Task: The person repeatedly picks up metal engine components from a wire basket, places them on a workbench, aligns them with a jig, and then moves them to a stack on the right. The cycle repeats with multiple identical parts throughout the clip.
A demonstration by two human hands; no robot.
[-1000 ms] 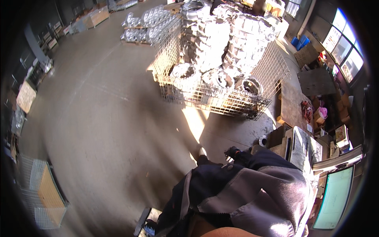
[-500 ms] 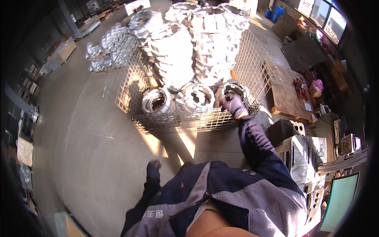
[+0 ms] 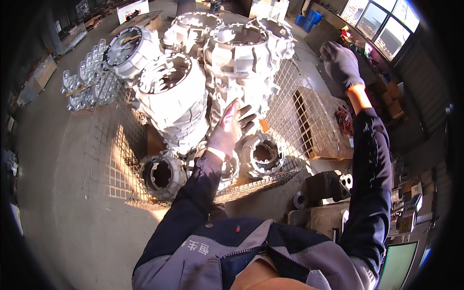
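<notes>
My left hand (image 3: 227, 130), in a light glove with dark fingers, is open with fingers spread. It is over the wire mesh basket (image 3: 305, 130), in front of a tall stack of silvery ring-shaped metal castings (image 3: 237, 55); whether it touches them I cannot tell. My right hand (image 3: 342, 65), in a dark glove, is raised beyond the basket's right side, its fingers curled in and nothing visible in them. Lower in the basket sit a casting (image 3: 263, 153) at the right and another (image 3: 163, 175) at the left. My left forearm partly covers a third casting between them.
A second casting stack (image 3: 169, 96) leans at the left of the basket. More metal parts (image 3: 89, 72) lie on the floor beyond it. To the right are a wooden pallet (image 3: 331, 147) and a dark block (image 3: 323, 188). Blue bins (image 3: 309, 20) stand near the window.
My right hand has left the casting at the basket's front right and swung up to the right. My left hand has risen from my side to over the basket. The view has shifted.
</notes>
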